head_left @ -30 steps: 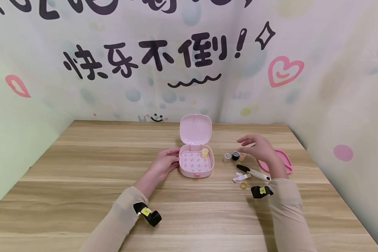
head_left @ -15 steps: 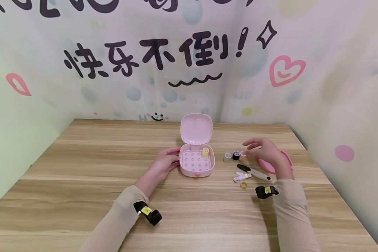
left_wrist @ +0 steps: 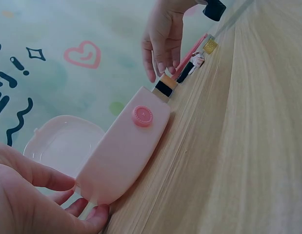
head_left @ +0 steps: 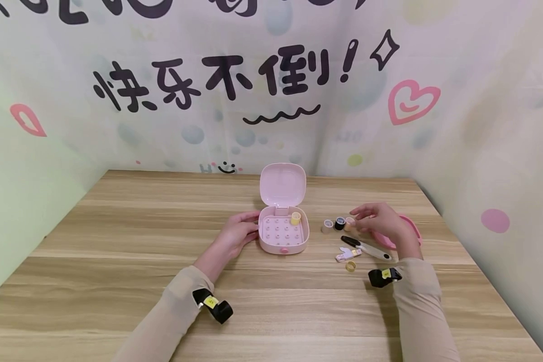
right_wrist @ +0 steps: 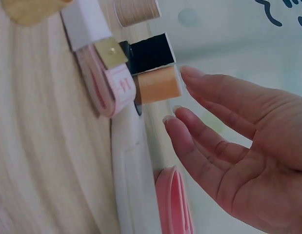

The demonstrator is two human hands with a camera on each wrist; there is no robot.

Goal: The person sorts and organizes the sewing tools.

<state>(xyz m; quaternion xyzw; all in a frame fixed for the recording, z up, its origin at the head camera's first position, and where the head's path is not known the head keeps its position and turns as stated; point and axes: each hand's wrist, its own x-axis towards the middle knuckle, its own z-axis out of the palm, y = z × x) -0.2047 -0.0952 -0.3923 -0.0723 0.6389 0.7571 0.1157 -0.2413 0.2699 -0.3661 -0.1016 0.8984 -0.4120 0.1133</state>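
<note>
In the head view a pink sewing box (head_left: 283,249) stands on the table with its lid (head_left: 282,184) raised. A yellow spool (head_left: 295,218) sits among the pegs inside. My left hand (head_left: 235,235) holds the box's left side, thumb and fingers against its edge. Right of the box stand three thread spools: beige (head_left: 328,227), black (head_left: 340,224) and orange (right_wrist: 160,85). My right hand (right_wrist: 243,146) is over the orange spool, fingers bent loosely and parted; the fingertips are close to the spool's end, and the right wrist view shows nothing between them.
In front of the spools lie a black-and-white slim tool (head_left: 367,248), a small tape measure (head_left: 347,255) and a gold ring-like thimble (head_left: 350,266). A pink tray-like piece (head_left: 414,229) lies partly behind my right hand. A printed cloth (head_left: 185,141) hangs behind the table.
My right hand has shifted right and lowered toward the orange spool, its fingertips drawing closer together. The left hand stays at the box.
</note>
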